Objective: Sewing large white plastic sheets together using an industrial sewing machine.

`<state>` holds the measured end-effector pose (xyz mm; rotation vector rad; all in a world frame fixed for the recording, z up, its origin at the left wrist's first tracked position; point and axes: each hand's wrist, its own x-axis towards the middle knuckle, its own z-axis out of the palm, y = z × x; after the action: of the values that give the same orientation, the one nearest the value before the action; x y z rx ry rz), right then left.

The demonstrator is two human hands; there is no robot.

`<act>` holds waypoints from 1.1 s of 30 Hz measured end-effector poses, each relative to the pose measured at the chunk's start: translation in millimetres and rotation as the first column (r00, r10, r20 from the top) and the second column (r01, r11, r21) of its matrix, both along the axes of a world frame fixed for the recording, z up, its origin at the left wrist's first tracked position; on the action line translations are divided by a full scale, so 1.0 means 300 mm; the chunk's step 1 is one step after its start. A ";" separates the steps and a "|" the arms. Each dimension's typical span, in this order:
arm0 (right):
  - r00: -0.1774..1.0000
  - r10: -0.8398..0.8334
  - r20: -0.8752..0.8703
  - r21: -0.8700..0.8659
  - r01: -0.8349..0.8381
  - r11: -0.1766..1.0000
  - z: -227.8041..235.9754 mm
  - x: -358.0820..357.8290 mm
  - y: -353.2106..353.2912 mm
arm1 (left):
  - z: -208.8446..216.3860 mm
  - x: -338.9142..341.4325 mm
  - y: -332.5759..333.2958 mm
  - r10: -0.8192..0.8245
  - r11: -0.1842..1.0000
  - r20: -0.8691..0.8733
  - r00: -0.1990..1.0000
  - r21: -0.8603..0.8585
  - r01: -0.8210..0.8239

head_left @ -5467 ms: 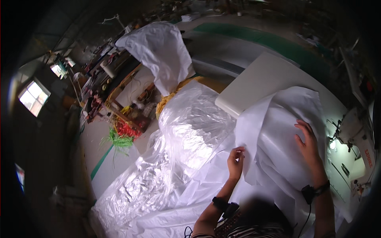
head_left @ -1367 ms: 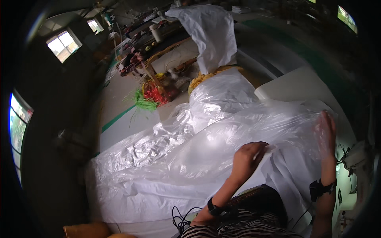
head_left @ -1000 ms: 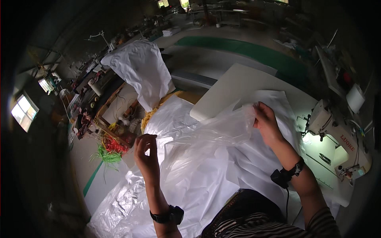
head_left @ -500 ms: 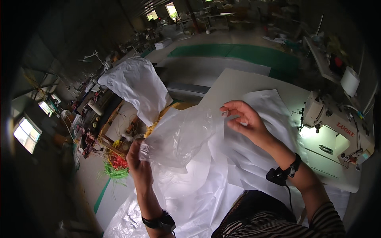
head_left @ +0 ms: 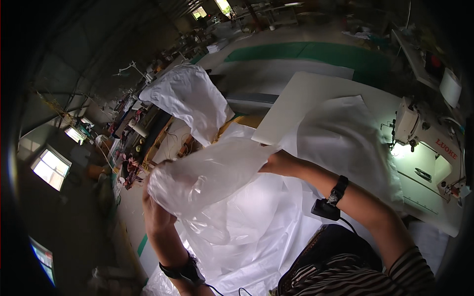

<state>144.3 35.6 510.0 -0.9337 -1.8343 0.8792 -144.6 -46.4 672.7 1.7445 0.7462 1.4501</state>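
A thin, see-through plastic sheet (head_left: 217,170) is stretched between my two hands above a pile of white material. My right hand (head_left: 280,162) is closed on its right edge, near the corner of the sewing table. The left end bunches over my left hand (head_left: 159,209), covering its fingers; they show only dimly through the plastic, so their grip is unclear. Beneath lies smooth white fabric (head_left: 266,209), which spreads over my lap and up onto the sewing table (head_left: 291,101). I wear a black strap with a small device on each forearm.
A lit sewing machine (head_left: 427,130) stands on the table at right, with a white thread cone (head_left: 450,88) behind it. A white sack (head_left: 190,96) lies draped at far left, near a cluttered bench with cords. Green floor matting (head_left: 316,52) runs beyond.
My right hand has moved left and down and taken hold of the plastic's right edge. The plastic now wraps over my left hand, which showed bare before. The whole view has shifted slightly.
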 end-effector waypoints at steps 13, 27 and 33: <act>0.907 0.207 -0.367 -0.188 -0.290 0.938 0.242 0.076 -0.258 | 0.360 -0.306 0.166 0.582 0.812 -0.268 0.768 0.154 -0.562; 0.932 -0.299 0.207 -0.116 0.326 0.938 0.291 0.272 -0.410 | 0.478 -0.498 0.049 0.785 0.619 -0.396 0.476 0.512 -0.596; 0.911 -0.354 0.210 -0.061 0.374 0.926 0.308 0.469 -0.277 | 0.498 -0.542 0.020 0.857 0.514 -0.461 0.230 0.748 -0.420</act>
<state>285.1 -47.7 602.4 -1.4169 -1.7073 0.6664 -307.3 -40.5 822.2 2.7622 2.0388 1.3117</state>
